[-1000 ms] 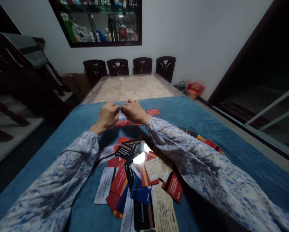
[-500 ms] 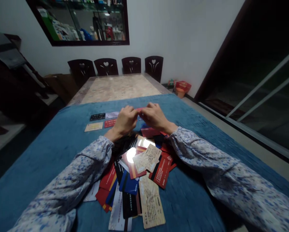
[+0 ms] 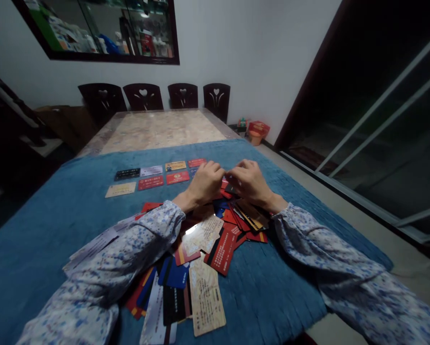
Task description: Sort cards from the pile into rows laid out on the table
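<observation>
Both of my hands hover over the far side of a loose heap of cards. My left hand [image 3: 206, 183] is closed, fingers curled toward the other hand. Close beside it, my right hand [image 3: 249, 181] is closed too, thumb and fingers bent inward. What either one grips, if anything, is hidden. Beneath and in front of them the heap includes a dark red card [image 3: 222, 250], a blue card [image 3: 174, 272] and a long cream card [image 3: 207, 299]. Beyond my left hand, cards lie in two rows, among them a black card [image 3: 127, 174] and a yellow card [image 3: 175, 166].
A blue cloth [image 3: 268, 287] covers the near part of the table; its far part shows a beige top [image 3: 160, 127]. Dark chairs [image 3: 183, 96] line the far end. A red bag [image 3: 258, 128] stands on the floor at the right.
The view has turned right. My hands have moved right and nearer relative to the rows of cards, uncovering the yellow card and red cards there.
</observation>
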{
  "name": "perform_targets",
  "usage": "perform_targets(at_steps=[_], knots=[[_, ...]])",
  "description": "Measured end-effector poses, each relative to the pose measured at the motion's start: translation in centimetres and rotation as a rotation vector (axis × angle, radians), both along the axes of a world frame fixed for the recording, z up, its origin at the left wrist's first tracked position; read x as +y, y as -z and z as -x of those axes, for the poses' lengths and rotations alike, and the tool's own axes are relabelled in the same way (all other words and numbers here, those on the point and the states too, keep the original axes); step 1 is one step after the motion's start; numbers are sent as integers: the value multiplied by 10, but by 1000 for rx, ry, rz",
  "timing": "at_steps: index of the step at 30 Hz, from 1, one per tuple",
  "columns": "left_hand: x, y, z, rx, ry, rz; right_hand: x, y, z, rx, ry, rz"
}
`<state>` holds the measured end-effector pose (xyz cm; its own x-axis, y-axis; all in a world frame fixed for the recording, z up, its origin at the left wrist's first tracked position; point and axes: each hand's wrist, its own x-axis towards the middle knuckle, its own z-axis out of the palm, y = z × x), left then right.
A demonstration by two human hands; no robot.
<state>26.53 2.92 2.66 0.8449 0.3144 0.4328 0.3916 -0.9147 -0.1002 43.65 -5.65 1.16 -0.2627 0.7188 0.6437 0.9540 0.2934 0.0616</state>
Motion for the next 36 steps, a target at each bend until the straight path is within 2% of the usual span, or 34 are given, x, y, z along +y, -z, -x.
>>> perform_targets(at_steps=[9, 19, 27, 32, 36], knots=[[-29, 0, -32, 46, 75, 51, -39, 11, -33, 45, 88, -36], [-47, 5, -47, 112, 209, 133, -80, 28, -77, 170, 145, 77], [-63, 18, -58, 168, 331, 92, -89, 45, -99, 193, 88, 230], [-68, 25, -58, 182, 399, 60, -90, 52, -99, 214, 43, 318], [-65, 27, -55, 204, 406, 58, -90, 52, -98, 215, 39, 383]])
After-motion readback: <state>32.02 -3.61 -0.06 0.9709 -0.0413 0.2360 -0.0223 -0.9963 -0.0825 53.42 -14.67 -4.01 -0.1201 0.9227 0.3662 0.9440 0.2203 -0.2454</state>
